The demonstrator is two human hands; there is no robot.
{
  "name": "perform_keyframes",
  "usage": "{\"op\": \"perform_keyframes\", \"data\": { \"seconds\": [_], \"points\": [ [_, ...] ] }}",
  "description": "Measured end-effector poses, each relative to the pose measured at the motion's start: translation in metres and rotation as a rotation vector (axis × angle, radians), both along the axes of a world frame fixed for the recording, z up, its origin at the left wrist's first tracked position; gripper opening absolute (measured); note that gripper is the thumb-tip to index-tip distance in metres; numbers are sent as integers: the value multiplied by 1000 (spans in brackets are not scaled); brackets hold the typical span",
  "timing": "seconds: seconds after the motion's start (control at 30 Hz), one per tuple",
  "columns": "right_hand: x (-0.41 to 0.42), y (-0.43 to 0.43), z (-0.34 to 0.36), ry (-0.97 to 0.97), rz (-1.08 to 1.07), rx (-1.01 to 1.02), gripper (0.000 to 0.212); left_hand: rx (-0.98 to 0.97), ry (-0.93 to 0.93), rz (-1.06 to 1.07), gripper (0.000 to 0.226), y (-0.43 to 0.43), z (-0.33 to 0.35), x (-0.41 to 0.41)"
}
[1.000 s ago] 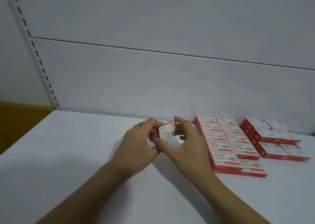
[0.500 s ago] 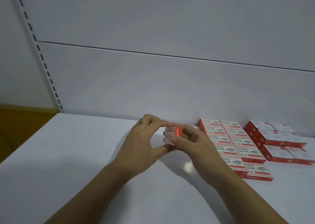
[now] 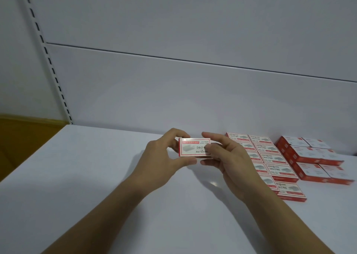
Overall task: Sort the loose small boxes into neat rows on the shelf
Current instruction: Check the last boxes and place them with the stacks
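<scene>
A small red-and-white staple box [image 3: 192,147] is held above the white shelf [image 3: 77,176], its printed face toward me and upside down. My left hand [image 3: 164,157] pinches its left end between thumb and fingers. My right hand [image 3: 229,157] grips its right end and hides part of it. Just to the right, two neat rows of matching boxes [image 3: 270,157] lie flat on the shelf, partly hidden by my right hand.
Further right sits a second group of red-and-white boxes [image 3: 313,157], stacked two high. The grey back panel [image 3: 193,91] rises behind everything. A slotted upright [image 3: 48,60] runs up at the left, with a brown surface [image 3: 23,138] beyond the shelf's left edge.
The box has been turned in both hands from its end facing me to its broad printed face showing. Both hands stay in about the same spot above the shelf.
</scene>
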State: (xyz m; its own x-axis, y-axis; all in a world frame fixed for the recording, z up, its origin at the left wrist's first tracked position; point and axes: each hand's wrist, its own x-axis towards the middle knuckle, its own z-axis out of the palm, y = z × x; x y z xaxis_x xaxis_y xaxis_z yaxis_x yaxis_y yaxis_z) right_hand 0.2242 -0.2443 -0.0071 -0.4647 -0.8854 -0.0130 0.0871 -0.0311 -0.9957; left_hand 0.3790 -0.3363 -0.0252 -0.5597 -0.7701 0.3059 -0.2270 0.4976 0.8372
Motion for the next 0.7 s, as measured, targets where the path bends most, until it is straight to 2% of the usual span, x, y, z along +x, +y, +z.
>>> {"op": "perform_keyframes", "data": {
  "seconds": [0.3,0.53,0.6,0.7],
  "points": [
    [0,1,2,62,-21,-33,21,56,58,-31,43,5,6,0],
    [-4,3,3,134,20,-13,9,95,126,-61,59,4,5,0],
    [-4,5,5,168,124,19,22,151,182,-56,52,2,7,0],
    [2,9,7,230,293,76,57,226,214,-97,28,2,11,0]
  ]
}}
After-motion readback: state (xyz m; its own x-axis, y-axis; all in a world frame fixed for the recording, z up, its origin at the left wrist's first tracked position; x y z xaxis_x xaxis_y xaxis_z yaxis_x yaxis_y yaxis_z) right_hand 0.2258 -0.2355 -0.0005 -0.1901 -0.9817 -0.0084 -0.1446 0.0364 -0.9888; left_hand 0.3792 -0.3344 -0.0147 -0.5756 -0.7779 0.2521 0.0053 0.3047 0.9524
